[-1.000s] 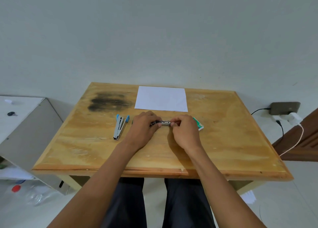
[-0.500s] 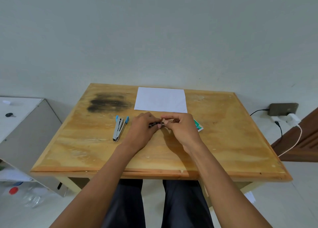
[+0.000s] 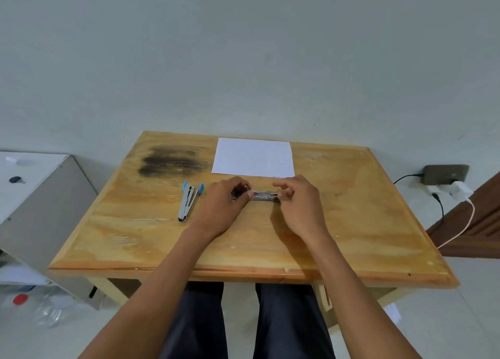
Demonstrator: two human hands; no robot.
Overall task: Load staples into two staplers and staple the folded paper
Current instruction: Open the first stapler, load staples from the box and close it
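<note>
A black stapler (image 3: 263, 195) lies open on the wooden table (image 3: 351, 223), its metal staple channel showing between my hands. My left hand (image 3: 224, 204) grips its left end. My right hand (image 3: 300, 207) has its curled fingertips on the right end, with the index finger and thumb lifted a little above it. A second stapler, silver with blue tips (image 3: 189, 201), lies open in a narrow V to the left of my left hand. The white folded paper (image 3: 253, 157) lies flat at the table's far edge, just beyond my hands.
A dark burn-like stain (image 3: 173, 161) marks the table's far left. A grey cabinet (image 3: 40, 204) stands left of the table. A power strip with chargers and cables (image 3: 446, 177) lies on the floor at right, beside a brown wooden door (image 3: 481, 223).
My right hand has slid to the right along the black stapler, uncovering its metal channel and now hiding the green staple box. My left hand has stayed on the stapler.
</note>
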